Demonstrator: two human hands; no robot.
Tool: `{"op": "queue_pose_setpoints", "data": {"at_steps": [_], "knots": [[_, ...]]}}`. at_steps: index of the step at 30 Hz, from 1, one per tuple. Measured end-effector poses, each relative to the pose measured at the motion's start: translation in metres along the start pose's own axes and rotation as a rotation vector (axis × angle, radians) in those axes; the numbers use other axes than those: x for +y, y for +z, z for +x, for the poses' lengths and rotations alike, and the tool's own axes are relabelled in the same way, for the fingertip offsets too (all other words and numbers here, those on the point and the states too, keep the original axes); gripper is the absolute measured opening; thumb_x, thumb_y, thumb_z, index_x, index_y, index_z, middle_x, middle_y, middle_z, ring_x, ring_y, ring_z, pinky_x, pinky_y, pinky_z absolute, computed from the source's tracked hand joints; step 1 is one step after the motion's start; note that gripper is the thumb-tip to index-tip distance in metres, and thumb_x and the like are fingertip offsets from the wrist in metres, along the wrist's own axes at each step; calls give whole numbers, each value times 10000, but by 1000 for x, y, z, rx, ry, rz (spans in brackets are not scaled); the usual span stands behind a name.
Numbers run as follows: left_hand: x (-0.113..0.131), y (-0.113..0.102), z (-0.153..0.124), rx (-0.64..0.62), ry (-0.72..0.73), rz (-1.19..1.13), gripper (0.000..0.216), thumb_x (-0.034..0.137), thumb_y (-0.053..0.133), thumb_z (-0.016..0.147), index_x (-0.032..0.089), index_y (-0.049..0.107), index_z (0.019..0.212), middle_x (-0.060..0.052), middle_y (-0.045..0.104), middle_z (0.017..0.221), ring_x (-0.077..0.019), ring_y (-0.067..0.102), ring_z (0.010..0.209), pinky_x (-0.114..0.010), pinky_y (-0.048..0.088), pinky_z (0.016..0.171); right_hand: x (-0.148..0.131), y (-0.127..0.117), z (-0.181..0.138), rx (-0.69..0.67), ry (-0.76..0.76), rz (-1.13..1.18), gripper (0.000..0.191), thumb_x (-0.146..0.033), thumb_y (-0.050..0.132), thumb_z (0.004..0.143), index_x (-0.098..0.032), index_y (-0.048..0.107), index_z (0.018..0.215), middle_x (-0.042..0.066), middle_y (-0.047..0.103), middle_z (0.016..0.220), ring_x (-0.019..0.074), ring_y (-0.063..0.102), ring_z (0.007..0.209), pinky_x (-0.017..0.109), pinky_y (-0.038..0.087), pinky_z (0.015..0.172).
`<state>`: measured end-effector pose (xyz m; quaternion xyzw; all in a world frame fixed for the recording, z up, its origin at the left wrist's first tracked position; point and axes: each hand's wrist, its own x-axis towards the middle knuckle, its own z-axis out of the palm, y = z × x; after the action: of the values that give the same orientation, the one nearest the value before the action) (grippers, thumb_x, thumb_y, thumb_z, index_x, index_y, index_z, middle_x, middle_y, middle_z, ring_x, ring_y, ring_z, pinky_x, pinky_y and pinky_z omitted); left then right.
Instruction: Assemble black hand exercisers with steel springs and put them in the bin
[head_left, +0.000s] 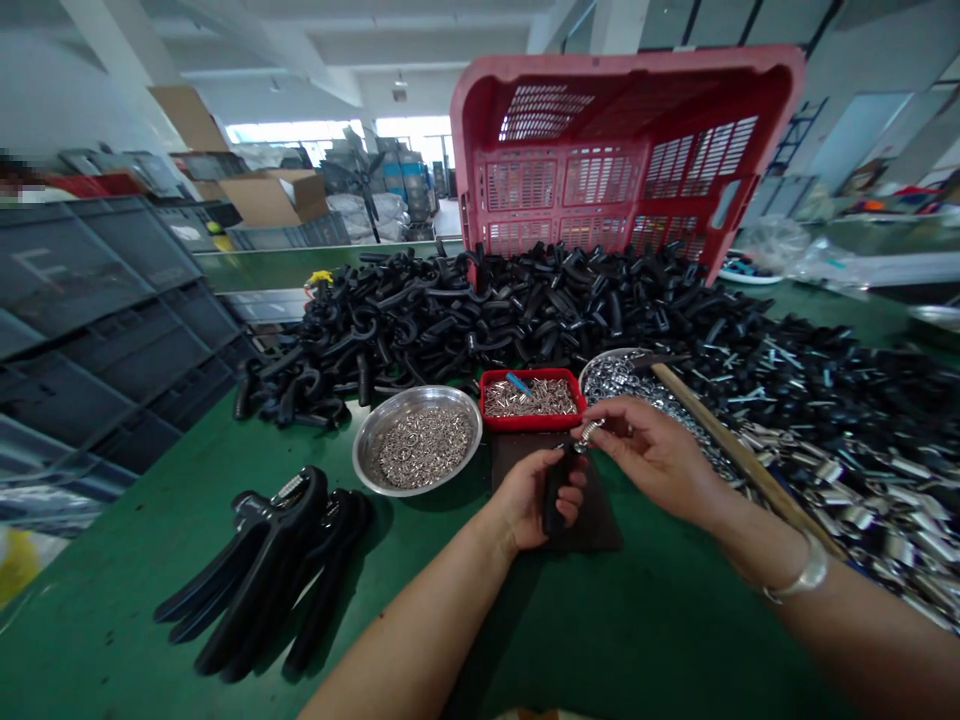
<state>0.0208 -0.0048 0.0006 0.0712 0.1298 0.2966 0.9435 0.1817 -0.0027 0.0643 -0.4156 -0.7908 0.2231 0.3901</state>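
My left hand (523,500) is wrapped round a black plastic handle (553,502), held upright above a dark flat pad (592,515). In my right hand (660,455), thumb and fingers pinch a small shiny metal spring (591,432) at the handle's top end; whether the two are joined I cannot tell. Just beyond my hands sits a small red tray (531,424) of metal pins with a blue piece on top. A steel bowl (365,480) of tiny metal parts stands left of it. Several black hand grips (262,570) lie together at the left.
Black handles (420,310) are heaped along the back below a tilted red crate (622,66). A hammer (720,435) lies across a bowl of metal parts (611,356) at right, beside loose silver pieces (892,510). Grey bins (105,290) are stacked at left.
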Motion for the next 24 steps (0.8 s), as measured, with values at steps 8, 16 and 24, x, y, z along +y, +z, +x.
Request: {"op": "queue_pose_setpoints", "data": {"at_steps": [8, 16, 24], "knots": [[0, -2, 2, 73, -84, 95, 356, 473, 459, 803, 120, 492, 779, 44, 351, 601, -9, 301, 390, -84, 240, 317, 3, -3, 14, -169, -107, -154, 144, -241, 482, 829, -209, 564, 944, 40, 605, 923, 156, 561, 873, 310, 457, 777], [1, -4, 3, 146, -69, 176, 328, 466, 472, 798, 141, 466, 752, 66, 331, 575, -4, 277, 357, -89, 220, 301, 3, 0, 8, -148, -107, -94, 138, -208, 491, 809, -207, 577, 918, 41, 619, 916, 156, 568, 879, 312, 458, 784], [2, 0, -3, 17, -197, 112, 363, 468, 418, 827, 120, 503, 771, 63, 303, 553, -5, 249, 352, -89, 201, 300, 42, 8, 5, -255, 308, 252, 254, -361, 526, 775, -169, 582, 933, 36, 646, 871, 149, 611, 787, 317, 504, 705]]}}
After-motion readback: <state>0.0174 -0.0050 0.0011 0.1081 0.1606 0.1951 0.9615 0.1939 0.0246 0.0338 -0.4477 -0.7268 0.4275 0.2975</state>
